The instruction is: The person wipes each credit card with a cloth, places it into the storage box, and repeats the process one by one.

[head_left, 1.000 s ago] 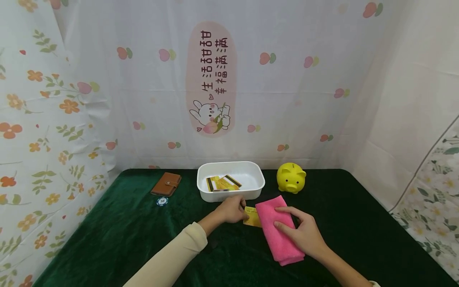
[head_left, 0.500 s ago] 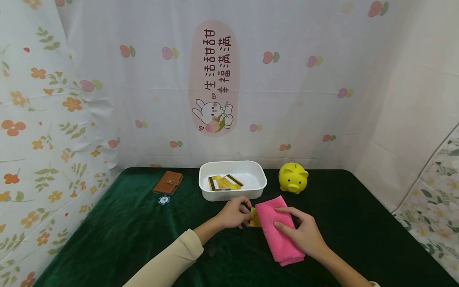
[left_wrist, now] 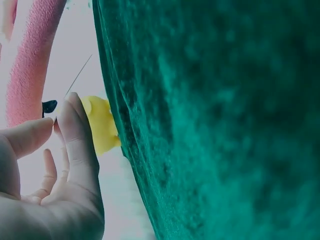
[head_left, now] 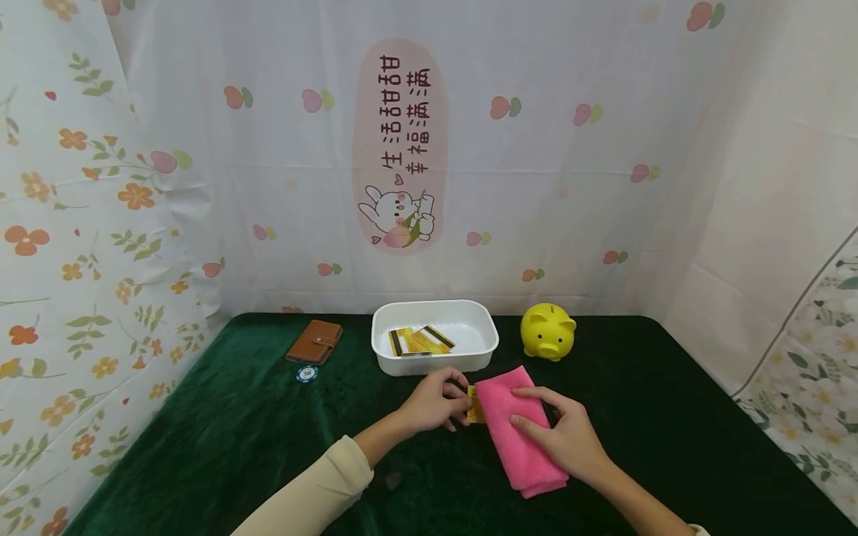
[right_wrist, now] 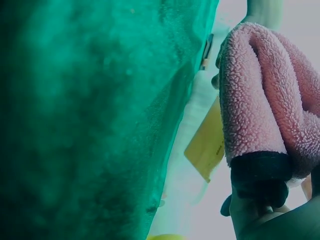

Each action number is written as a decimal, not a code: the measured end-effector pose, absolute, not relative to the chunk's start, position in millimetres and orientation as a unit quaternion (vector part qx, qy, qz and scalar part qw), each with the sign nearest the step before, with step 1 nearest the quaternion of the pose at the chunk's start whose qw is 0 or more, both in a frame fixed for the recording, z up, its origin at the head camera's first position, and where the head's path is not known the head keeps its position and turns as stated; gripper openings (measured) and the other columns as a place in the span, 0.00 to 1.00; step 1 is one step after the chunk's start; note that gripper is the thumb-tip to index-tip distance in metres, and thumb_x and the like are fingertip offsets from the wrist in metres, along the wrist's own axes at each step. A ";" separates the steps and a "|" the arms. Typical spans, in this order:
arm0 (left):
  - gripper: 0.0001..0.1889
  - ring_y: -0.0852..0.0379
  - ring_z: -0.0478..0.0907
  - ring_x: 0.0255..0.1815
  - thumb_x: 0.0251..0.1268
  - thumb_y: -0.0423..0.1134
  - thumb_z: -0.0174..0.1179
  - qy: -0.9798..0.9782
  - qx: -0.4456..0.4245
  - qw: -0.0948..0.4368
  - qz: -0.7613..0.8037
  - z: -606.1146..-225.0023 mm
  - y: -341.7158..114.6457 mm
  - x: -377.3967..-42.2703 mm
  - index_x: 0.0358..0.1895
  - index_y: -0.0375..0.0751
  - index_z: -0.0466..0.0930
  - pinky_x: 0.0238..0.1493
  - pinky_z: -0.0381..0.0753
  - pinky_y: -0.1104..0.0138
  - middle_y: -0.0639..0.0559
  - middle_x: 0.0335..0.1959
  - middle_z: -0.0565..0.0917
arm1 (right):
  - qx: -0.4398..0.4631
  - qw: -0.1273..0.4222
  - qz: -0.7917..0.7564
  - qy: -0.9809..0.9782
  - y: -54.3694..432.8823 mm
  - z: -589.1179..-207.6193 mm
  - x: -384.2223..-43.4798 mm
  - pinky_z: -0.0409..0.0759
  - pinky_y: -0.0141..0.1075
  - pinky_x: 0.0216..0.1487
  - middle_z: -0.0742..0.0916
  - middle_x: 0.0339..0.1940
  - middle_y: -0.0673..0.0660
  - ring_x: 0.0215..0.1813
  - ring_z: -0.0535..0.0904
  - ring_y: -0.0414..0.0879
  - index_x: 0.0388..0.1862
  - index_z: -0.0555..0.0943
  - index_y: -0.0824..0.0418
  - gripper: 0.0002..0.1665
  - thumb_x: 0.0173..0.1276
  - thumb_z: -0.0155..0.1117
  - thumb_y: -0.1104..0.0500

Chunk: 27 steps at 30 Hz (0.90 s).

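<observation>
My left hand pinches a yellow bank card by its edge between thumb and fingers. In the left wrist view the card is seen edge-on as a thin line. My right hand holds a folded pink cloth, thumb and fingers spread over its near side. The cloth overlaps the card and hides most of it in the head view. From the right wrist, the card shows beside the fluffy cloth, above the green tabletop. Whether cloth and card touch, I cannot tell.
Behind the hands stands a white tray with several yellow cards in it. A yellow piggy bank is right of it. Left lie a brown wallet and a blue-and-white poker chip. Dark green fabric covers the table.
The card has shifted right behind the cloth, so less of it shows than a second ago. My left hand has moved closer to the cloth; my right hand has hardly moved.
</observation>
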<state>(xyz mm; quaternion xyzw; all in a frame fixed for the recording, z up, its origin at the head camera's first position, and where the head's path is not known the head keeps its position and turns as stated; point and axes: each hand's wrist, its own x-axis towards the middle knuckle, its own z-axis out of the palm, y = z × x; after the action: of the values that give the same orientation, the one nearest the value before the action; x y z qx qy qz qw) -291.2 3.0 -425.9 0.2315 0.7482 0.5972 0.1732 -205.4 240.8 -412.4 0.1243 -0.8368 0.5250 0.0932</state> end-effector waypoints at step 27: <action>0.13 0.53 0.85 0.28 0.68 0.29 0.60 0.715 0.233 0.156 0.641 -418.4 4.6 -274.1 0.52 0.35 0.70 0.25 0.84 0.64 0.44 0.38 0.86 | 0.138 0.099 0.524 -0.834 232.4 -408.5 -202.8 0.82 0.37 0.25 0.84 0.49 0.61 0.23 0.81 0.45 0.56 0.81 0.57 0.20 0.66 0.71 0.59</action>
<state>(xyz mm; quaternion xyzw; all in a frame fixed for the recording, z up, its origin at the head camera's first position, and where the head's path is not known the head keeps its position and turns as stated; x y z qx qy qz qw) -274.1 4.6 -418.4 0.2325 0.7150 0.6407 0.1556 -202.8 232.4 -408.5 0.1384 -0.8343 0.5244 0.0988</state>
